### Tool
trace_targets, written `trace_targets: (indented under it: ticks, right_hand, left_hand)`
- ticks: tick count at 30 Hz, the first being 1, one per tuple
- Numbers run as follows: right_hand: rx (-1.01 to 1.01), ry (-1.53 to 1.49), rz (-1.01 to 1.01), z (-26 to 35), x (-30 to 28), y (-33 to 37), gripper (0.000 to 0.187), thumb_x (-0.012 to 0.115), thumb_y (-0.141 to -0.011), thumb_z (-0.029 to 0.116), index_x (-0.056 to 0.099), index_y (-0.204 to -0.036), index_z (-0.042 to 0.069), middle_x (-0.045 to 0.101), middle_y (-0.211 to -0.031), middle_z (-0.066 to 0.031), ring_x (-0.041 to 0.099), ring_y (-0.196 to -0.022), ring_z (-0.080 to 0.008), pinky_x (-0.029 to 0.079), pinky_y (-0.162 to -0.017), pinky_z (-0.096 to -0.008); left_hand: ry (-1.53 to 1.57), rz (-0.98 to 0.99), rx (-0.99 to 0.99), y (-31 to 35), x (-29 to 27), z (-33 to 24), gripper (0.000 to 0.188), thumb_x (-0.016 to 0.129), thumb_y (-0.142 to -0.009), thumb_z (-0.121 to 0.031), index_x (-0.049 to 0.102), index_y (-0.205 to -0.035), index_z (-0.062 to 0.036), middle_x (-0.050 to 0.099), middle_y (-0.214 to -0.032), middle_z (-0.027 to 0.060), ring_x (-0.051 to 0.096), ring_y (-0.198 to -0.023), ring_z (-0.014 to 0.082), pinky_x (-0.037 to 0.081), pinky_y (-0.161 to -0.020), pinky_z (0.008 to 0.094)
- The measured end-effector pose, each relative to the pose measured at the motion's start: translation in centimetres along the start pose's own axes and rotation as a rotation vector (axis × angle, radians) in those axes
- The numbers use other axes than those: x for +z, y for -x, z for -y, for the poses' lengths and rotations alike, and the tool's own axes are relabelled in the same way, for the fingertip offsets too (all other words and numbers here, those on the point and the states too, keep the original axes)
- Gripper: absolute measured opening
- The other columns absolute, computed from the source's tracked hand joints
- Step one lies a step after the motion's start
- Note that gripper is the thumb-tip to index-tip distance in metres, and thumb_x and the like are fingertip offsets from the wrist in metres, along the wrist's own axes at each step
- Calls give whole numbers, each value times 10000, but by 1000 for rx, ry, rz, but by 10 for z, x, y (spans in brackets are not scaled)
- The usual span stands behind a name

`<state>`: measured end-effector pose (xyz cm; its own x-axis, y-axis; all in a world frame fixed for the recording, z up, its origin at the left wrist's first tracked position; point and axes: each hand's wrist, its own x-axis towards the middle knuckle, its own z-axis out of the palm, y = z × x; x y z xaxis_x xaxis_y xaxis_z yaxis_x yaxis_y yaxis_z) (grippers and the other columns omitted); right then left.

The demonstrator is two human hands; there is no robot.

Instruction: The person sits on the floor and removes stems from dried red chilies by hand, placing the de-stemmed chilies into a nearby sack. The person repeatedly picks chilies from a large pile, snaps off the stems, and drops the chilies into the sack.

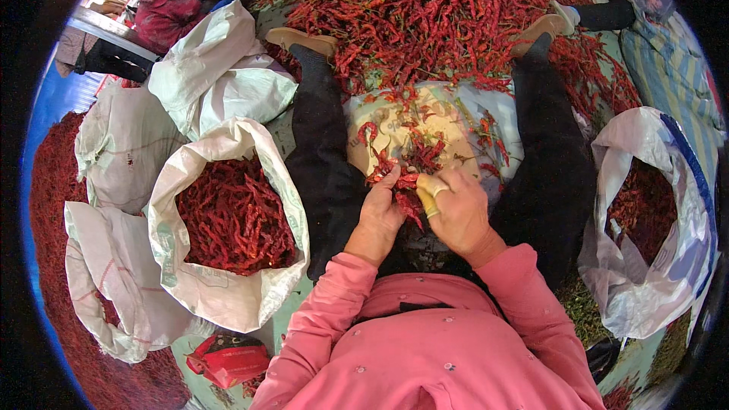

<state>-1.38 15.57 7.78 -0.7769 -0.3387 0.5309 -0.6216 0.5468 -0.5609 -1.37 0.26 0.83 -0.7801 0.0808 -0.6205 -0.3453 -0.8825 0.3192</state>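
My left hand (381, 211) is closed around a small bunch of dried red chilies (408, 203) between my legs. Beside it, my right hand (462, 212) pinches at the same bunch, with yellow covers on its thumb and finger. Below the hands lies a tan and pale sheet (386, 123), strewn with loose chilies (425, 150), stems and scraps. Beyond my feet spreads a large heap of red chilies (425, 11) with stems.
An open white sack (285, 269) full of dried chilies stands at my left. On the right is another open sack (630, 300), partly filled with reddish bits. Several white sacks (125, 148) and a red bag (228, 361) lie at left. A person (171, 15) sits at far left.
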Motion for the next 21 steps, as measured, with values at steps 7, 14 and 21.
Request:
trace_targets:
  ticks: [7,14,21]
  right_hand:
    - [275,49,255,-9,28,17,148,627,-738,113,648,-878,74,568,-820,-139,569,-676,-359,454,-606,-425]
    - [460,-258,148,-21,46,20,134,638,-726,106,633,-831,24,590,-818,-179,583,-743,-355,460,-652,-404]
    - [531,-357,287,-27,28,14,130,614,-736,41,626,-853,-12,614,-742,-202,583,-630,-323,457,-603,-374]
  left_hand:
    - [-77,28,183,5,9,6,159,528,-886,-154,539,-1002,-47,605,-929,98,577,-869,236,471,-817,386]
    - [-98,14,285,11,17,14,224,567,-854,-62,530,-1073,-40,600,-973,81,580,-874,198,481,-798,347]
    - [-306,-3,417,16,24,20,237,580,-840,-40,527,-1069,-9,591,-1005,75,577,-882,193,478,-781,352]
